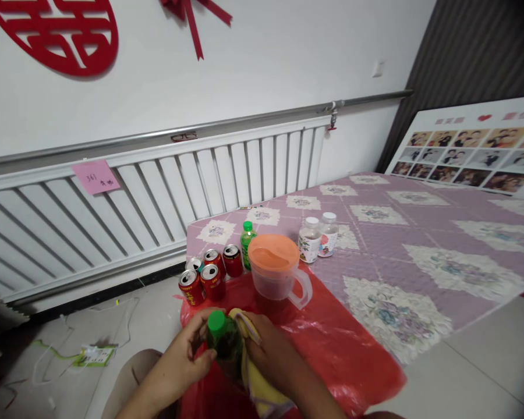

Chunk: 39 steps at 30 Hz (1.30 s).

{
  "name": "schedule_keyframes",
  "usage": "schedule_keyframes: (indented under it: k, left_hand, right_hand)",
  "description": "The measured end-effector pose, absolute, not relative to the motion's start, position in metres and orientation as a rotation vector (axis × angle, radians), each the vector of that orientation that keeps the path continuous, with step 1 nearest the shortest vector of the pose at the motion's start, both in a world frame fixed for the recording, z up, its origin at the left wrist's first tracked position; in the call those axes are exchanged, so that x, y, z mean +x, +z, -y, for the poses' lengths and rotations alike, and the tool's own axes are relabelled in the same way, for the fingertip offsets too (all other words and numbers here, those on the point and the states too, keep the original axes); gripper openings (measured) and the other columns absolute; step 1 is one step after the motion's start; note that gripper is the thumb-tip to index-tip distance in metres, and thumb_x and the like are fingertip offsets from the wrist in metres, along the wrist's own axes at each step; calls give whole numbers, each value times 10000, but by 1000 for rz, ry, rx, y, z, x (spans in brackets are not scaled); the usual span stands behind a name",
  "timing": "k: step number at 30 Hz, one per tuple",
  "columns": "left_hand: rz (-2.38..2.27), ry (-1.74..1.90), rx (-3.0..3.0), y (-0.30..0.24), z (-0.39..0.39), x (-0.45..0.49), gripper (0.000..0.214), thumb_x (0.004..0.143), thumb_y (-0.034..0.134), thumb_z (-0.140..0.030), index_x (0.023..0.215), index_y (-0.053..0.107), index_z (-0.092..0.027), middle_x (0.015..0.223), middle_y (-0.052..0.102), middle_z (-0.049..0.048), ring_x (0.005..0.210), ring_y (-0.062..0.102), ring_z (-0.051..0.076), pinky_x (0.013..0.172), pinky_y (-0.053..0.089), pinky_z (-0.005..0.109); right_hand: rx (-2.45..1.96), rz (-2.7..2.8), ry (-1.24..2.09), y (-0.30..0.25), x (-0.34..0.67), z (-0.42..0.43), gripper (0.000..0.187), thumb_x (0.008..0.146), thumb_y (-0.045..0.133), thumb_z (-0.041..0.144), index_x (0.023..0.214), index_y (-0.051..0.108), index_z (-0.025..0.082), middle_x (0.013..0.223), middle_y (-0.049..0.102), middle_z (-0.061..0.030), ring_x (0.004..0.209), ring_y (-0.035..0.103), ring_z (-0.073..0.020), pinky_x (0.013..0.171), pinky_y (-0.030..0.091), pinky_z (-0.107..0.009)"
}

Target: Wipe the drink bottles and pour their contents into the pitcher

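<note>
My left hand [191, 355] is wrapped round a green-capped plastic bottle [227, 349], held upright over a red plastic sheet [340, 349]. Bunched in my right hand [271, 349] is a yellow cloth [259, 390], pressed against the bottle's right side. Just beyond stands a clear plastic pitcher [268, 281] with an orange lid. Several opened drink cans [212, 281], mostly red, are grouped to its left, and another green-capped bottle [247, 235] stands behind them. The lower part of the held bottle is partly hidden by the cloth and my hands.
Two white-capped bottles [309, 241] stand right of the pitcher on the patterned purple tablecloth [375, 244]. A white radiator [157, 198] with a pink note [96, 177] runs along the wall. A power strip [95, 355] and cables lie on the floor at left. A photo board [471, 152] leans at far right.
</note>
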State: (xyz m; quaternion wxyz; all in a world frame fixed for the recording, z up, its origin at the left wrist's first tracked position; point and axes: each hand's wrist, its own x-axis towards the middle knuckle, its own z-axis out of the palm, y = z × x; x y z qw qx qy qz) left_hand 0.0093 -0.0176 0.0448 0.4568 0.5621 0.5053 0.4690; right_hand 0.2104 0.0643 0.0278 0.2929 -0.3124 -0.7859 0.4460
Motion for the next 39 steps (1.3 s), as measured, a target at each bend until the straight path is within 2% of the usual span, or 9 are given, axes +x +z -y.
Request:
schedule_keyframes:
  k: [6,11,16,21,27,32,35,39]
  left_hand:
    - [-1232,1167,1391,43,18,8,526,811,647,-187,1305,471,-224,1278,603,117,1228,556,268,1042,436,382]
    - [-1252,1166,1370,40,18,9,530,798,656,-190,1296,478,-223,1259,618,110,1209,568,264,1005,462,357]
    - [-1246,1210,1389,37,15,10,473,789,668,-233,1233,506,-215,1217,632,102,1173,589,264,986,477,352]
    - [-1355,1215,1431,30,16,10,483,766,677,-244,1220,517,-204,1220,623,107,1143,599,274,970,494,365]
    - [-1428,1220,1465,18,17,7,588,759,653,-230,1318,471,-204,1395,504,123,1324,456,314,1110,380,443]
    - [-1421,1208,1528,15,16,4,574,759,630,-199,1315,491,-212,1391,501,118,1329,439,322,1120,360,472]
    - [-1405,1220,1522,14,15,4,575,760,630,-205,1317,489,-209,1390,501,119,1321,446,321,1110,373,467]
    - [-1418,1236,1494,16,15,6,569,752,630,-205,1306,497,-204,1359,524,116,1266,498,307,1093,393,458]
  right_hand:
    - [-827,1958,1126,23,212,-62,424,849,520,189,1270,564,220,1238,637,-92,1158,596,-224,1011,467,-389]
    - [-692,1790,1025,25,212,-57,474,837,522,185,1308,505,235,1327,572,-92,1223,553,-208,1031,453,-341]
    - [-867,1900,1128,14,209,-60,474,828,521,184,1302,534,194,1290,611,-111,1201,570,-237,1031,446,-388]
    - [-908,2058,1175,7,209,-63,440,870,502,208,1305,565,215,1286,627,-97,1208,562,-236,1049,425,-410]
    - [-807,1884,1000,15,211,-56,427,879,511,202,1306,526,207,1289,597,-110,1198,572,-220,1029,467,-375]
    - [-662,1867,741,18,212,-46,429,909,528,200,1333,483,237,1389,508,-118,1282,510,-212,1043,470,-344]
    - [-656,1931,666,17,214,-44,523,881,556,172,1386,426,218,1455,444,-137,1349,444,-226,1081,441,-372]
    - [-731,2044,677,13,215,-43,711,777,633,129,1438,378,185,1525,362,-154,1406,369,-263,1117,400,-418]
